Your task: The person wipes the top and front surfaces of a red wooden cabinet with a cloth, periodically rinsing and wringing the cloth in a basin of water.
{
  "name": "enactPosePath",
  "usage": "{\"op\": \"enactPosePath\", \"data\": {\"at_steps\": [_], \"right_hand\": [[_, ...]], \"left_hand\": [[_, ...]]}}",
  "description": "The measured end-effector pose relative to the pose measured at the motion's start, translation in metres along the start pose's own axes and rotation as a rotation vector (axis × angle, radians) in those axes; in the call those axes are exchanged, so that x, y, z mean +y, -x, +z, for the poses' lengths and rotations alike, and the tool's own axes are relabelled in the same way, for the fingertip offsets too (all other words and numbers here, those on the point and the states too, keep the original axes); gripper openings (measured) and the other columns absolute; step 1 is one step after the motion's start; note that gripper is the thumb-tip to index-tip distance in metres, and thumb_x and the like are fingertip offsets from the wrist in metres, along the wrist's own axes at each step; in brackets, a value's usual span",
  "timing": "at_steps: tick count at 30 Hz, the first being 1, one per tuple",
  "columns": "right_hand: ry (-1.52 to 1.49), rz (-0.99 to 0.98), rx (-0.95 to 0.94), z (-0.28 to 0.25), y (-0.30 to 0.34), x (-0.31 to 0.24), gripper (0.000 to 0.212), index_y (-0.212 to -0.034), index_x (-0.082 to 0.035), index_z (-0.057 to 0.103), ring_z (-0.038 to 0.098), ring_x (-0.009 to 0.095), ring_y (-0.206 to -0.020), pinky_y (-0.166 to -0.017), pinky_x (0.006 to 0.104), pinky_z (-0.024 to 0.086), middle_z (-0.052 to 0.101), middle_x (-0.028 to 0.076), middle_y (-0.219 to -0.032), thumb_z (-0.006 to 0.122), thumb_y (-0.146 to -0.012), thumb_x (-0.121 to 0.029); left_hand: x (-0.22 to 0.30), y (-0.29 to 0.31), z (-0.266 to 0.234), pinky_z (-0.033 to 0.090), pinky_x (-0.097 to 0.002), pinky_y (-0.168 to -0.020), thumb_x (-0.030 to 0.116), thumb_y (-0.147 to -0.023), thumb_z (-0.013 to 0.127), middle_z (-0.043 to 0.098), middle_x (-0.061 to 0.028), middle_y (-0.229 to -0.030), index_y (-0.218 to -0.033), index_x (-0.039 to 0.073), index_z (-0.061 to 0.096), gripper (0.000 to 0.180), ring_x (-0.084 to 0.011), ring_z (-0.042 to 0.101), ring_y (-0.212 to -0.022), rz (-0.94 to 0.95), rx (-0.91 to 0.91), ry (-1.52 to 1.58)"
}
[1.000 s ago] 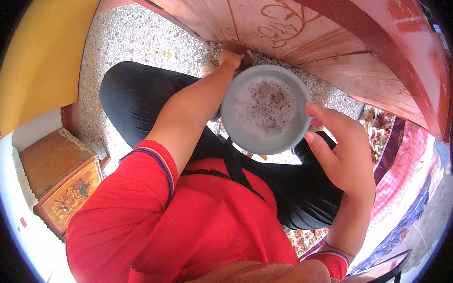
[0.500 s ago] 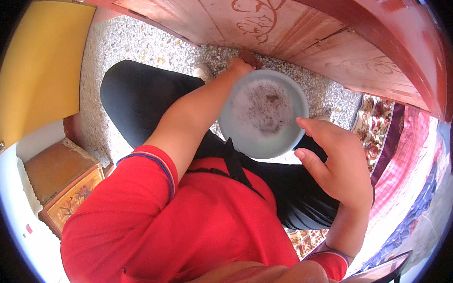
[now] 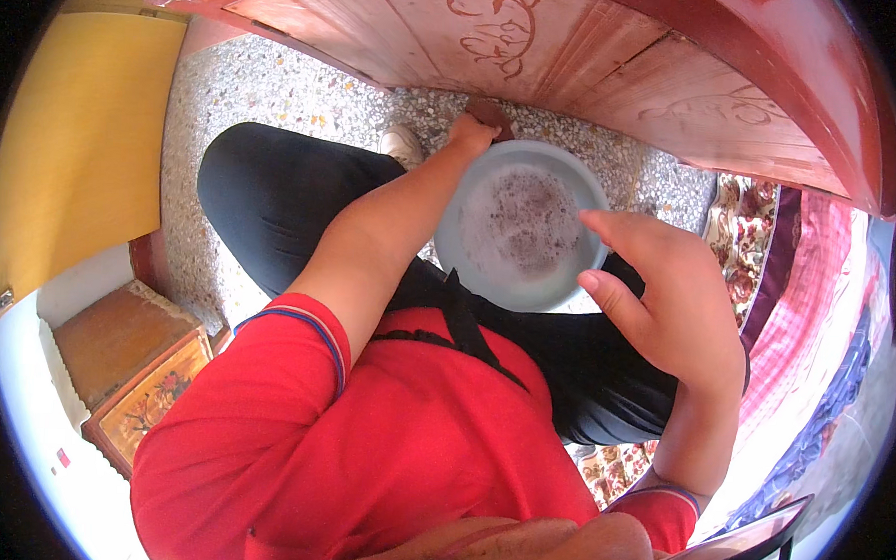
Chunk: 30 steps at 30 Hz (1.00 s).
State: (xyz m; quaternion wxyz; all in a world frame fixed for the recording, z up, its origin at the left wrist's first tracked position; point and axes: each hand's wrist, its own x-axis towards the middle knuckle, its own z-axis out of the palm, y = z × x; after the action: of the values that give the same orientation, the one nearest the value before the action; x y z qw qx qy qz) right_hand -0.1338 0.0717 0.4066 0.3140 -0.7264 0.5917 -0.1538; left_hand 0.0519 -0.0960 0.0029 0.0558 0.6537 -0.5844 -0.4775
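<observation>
My left hand (image 3: 473, 131) reaches down to the speckled floor beside the far rim of a pale blue-grey basin (image 3: 458, 236). Its fingers close on a reddish-brown, cloth-like piece (image 3: 491, 116), partly hidden by the hand. Cloudy water (image 3: 519, 218) with dark, greyish foam fills the basin between my knees. Over the basin's right edge hovers my right hand (image 3: 655, 287), open, thumb apart from the fingers and nothing in it.
Reddish wooden furniture (image 3: 574, 62) with carved scrolls runs across the far side. At left stand a yellow door panel (image 3: 83, 139) and a small wooden cabinet (image 3: 134, 358). Flowered fabric (image 3: 741, 231) and pink cloth (image 3: 808, 293) lie to the right. A light shoe (image 3: 401, 145) rests beyond my left leg.
My left hand and the brown piece have shifted slightly to the left. The foam pattern in the basin has changed. My right hand stays open near the rim.
</observation>
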Motion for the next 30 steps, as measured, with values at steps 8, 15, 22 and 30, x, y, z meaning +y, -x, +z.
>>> {"op": "enactPosePath", "data": {"at_steps": [8, 15, 22, 30], "right_hand": [[-0.009, -0.005, 0.01, -0.002, 0.005, -0.002, 0.039, -0.114, -0.003, 0.061, 0.062, 0.037, -0.092, -0.078, 0.0438, 0.048, 0.065, 0.017, -0.103, 0.067, -0.082, -0.025], [-0.029, 0.013, 0.005, -0.002, 0.013, 0.0, 0.04, -0.114, -0.002, 0.06, 0.062, 0.037, -0.095, -0.081, 0.0433, 0.048, 0.065, 0.018, -0.107, 0.067, -0.082, -0.025], [0.024, 0.044, 0.01, -0.008, 0.022, -0.002, 0.041, -0.114, -0.001, 0.06, 0.062, 0.037, -0.094, -0.081, 0.0434, 0.049, 0.065, 0.018, -0.107, 0.068, -0.081, -0.024], [-0.05, -0.029, -0.058, -0.019, 0.015, -0.022, 0.045, -0.117, -0.002, 0.059, 0.061, 0.037, -0.095, -0.082, 0.0417, 0.049, 0.064, 0.018, -0.109, 0.07, -0.077, -0.019]], "left_hand": [[0.052, 0.012, 0.009, 0.051, -0.038, -0.08, 0.024, -0.074, 0.081, 0.067, -0.0123, -0.111, -0.109, -0.005, 0.064, 0.048, -0.0267, 0.064, -0.092, 0.062, 0.154, 0.29], [0.102, 0.04, 0.038, 0.051, -0.035, -0.073, 0.02, -0.074, 0.081, 0.068, -0.0084, -0.1, -0.106, -0.005, 0.065, 0.044, -0.0215, 0.063, -0.082, 0.068, -0.03, 0.634], [0.178, 0.098, 0.033, 0.05, -0.0281, -0.063, 0.015, -0.076, 0.078, 0.067, -0.0073, -0.087, -0.092, -0.002, 0.069, 0.025, -0.0128, 0.062, -0.074, 0.2, -0.184, 0.889], [0.266, 0.187, -0.076, 0.049, -0.0287, -0.079, 0.009, -0.081, 0.071, 0.069, -0.0075, -0.096, -0.1, -0.005, 0.068, 0.024, -0.0136, 0.063, -0.085, 0.87, 0.027, 0.859]]}}
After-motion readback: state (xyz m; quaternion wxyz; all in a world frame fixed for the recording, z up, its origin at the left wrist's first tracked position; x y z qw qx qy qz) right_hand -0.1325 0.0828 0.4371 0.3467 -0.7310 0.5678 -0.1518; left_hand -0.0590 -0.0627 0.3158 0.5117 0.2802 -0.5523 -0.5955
